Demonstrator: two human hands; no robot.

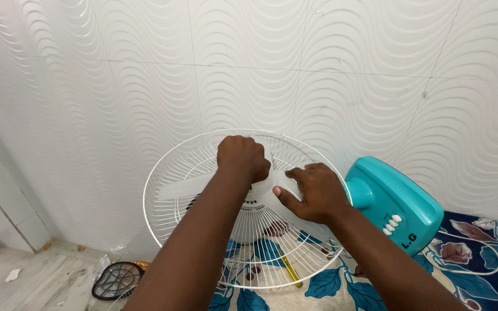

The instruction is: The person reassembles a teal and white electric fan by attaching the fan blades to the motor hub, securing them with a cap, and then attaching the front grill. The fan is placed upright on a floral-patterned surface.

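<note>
Nearest, both forearms enter from the bottom edge, their elbows cut off; under them lies a floral cloth (329,285) in blue, cream and maroon, and what carries it is hidden. Low on the left a dark racket-shaped mesh thing (116,279) rests on the pale floor (41,276), its handle out of sight. The white wire fan guard (174,173) lies tilted over the cloth, with the translucent white blades (188,185) inside it; the right hand (313,193) presses flat on one blade, fingers together and thumb spread; the left hand (242,156) is clenched in a fist over the fan's centre, and what it grips is hidden. Right of the guard sits the teal fan base (402,201), with a row of small white buttons (391,224) and dark lettering on its sloping face. Behind everything stands a white wall (145,69) of wavy-ribbed tiles.
</note>
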